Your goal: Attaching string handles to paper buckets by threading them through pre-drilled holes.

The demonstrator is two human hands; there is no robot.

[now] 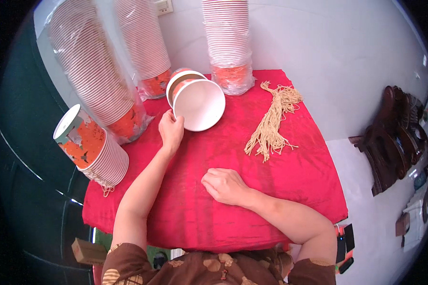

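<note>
My left hand (171, 129) pinches the rim of a white-lined paper bucket (199, 105), which lies tilted with its mouth toward me. Behind it, partly covered, is a second paper bucket (176, 85) with orange print. My right hand (225, 185) rests on the red cloth as a loose fist, with nothing showing in it; its palm is hidden. To the far right of the buckets lies a bundle of beige cords (274, 121), knotted at one end and loose at the other.
Plastic-wrapped stacks of buckets stand at the back: a left stack (97, 71), a middle stack (145, 47) and a right stack (228, 47). An unwrapped orange stack (92, 147), with cords hanging from it, leans at the left edge of the red tablecloth (290, 190). A dark wooden chair (390, 142) stands right.
</note>
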